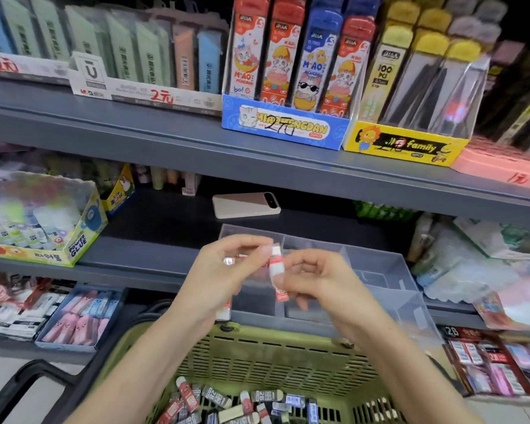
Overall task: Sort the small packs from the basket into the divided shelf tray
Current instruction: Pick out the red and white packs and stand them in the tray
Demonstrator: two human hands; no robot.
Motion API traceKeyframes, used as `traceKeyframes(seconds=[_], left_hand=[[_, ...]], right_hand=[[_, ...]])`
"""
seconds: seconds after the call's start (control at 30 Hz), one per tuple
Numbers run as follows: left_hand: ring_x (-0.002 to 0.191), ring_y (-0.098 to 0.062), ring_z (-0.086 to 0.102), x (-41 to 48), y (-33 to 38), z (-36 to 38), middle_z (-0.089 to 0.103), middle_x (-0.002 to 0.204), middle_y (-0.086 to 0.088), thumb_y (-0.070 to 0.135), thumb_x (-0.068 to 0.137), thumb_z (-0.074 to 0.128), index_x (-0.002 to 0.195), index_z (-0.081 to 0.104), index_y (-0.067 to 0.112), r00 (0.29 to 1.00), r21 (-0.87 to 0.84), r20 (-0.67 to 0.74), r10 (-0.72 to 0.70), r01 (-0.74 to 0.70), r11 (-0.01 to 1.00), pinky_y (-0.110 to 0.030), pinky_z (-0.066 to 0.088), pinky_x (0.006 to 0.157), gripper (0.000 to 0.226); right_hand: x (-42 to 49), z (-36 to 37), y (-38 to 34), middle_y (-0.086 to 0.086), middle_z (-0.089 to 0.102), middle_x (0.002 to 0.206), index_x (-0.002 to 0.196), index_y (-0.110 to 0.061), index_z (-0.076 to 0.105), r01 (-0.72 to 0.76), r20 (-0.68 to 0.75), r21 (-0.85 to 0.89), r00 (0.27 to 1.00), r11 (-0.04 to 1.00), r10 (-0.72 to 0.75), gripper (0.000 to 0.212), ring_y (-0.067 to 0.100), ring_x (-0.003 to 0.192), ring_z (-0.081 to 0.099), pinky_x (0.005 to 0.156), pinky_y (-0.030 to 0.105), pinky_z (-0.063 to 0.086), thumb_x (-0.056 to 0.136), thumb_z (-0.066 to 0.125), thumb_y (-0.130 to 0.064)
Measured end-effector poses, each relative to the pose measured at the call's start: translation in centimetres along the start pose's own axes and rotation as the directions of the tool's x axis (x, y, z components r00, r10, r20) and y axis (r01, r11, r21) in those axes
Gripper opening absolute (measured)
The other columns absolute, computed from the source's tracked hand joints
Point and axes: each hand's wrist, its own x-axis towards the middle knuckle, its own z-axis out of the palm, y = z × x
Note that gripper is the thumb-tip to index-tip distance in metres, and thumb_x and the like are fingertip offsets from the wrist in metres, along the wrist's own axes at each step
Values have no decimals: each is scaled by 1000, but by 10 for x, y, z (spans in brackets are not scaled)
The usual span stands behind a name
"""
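A clear divided tray (389, 270) sits on the middle shelf in front of me. Above its near-left compartment my right hand (315, 276) pinches a small red-and-white pack (276, 266) held upright. My left hand (224, 270) is raised beside it, fingers curled round more red-and-white packs (228, 261), one of which sticks out below the palm (224, 310). Below my arms the green basket (273, 353) holds several small packs (214, 396), red-white and black-white, lying loose on its bottom.
A phone (245, 205) lies on the shelf behind the tray. A glue display box (40, 221) stands at the left, plastic-wrapped goods (478, 255) at the right. Boxes of erasers (80, 316) fill the lower shelf. Boxes of lead refills (288, 71) stand on the upper shelf.
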Motion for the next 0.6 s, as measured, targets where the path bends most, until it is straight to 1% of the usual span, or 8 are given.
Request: traceKeyframes(seconds=[0.1,0.17,0.2,0.27,0.33,0.47,0.53,0.6], left_hand=[[64,-19,46,7,-7,10,67,74,6,34,86,63,88,73,26,997,-8,-31,-74,74,997,-15,33,44,13],[63,-14,49,12,-11,15,63,69,10,24,90,60,85,71,23,999,84,-30,-32,35,996,-13,36,47,12],[62,-6,51,16,-13,18,63,70,12,20,90,59,83,70,24,999,204,-14,34,-31,979,-11,39,51,13],[72,0,56,26,-12,22,64,76,13,21,88,60,81,68,28,982,490,77,173,-188,851,-11,41,64,13],[77,-3,56,40,-10,27,63,81,12,25,87,61,85,68,32,952,649,207,225,-306,697,-13,39,70,10],[69,0,50,65,-19,34,61,91,14,26,90,61,99,72,28,908,756,375,185,-415,506,-10,32,66,15],[68,2,49,71,-25,37,60,93,15,26,90,60,100,72,28,899,761,397,184,-435,482,-6,31,66,15],[73,-1,50,74,-29,39,61,97,15,26,90,59,101,72,29,889,764,423,177,-454,459,-16,39,73,17]], right_hand=[[16,-39,3,5,58,52,88,-4,58,17,-203,43,979,999,-8,20,11,38,49,36,19,38,76,65,10],[31,-62,7,7,58,54,94,-13,54,51,-336,-81,939,995,-76,33,16,39,51,37,22,40,75,66,11],[39,-70,10,8,58,55,97,-16,54,50,-370,-169,922,984,-110,36,18,40,51,38,24,41,73,66,9],[53,-80,18,6,59,57,98,-20,55,8,-385,-309,913,951,-133,39,18,42,52,42,25,42,70,67,4],[63,-83,25,3,61,61,90,-24,55,-39,-360,-450,922,892,-141,35,16,49,53,49,26,44,66,71,-5],[70,-81,41,1,69,78,90,-22,55,-122,-326,-704,931,700,-166,32,21,75,63,66,28,48,65,76,-24],[71,-79,47,2,68,82,90,-19,55,-128,-334,-744,922,655,-198,33,23,79,62,65,27,47,66,76,-29],[72,-79,48,1,67,82,89,-18,55,-124,-336,-770,912,625,-234,33,22,78,61,63,26,44,66,76,-31]])
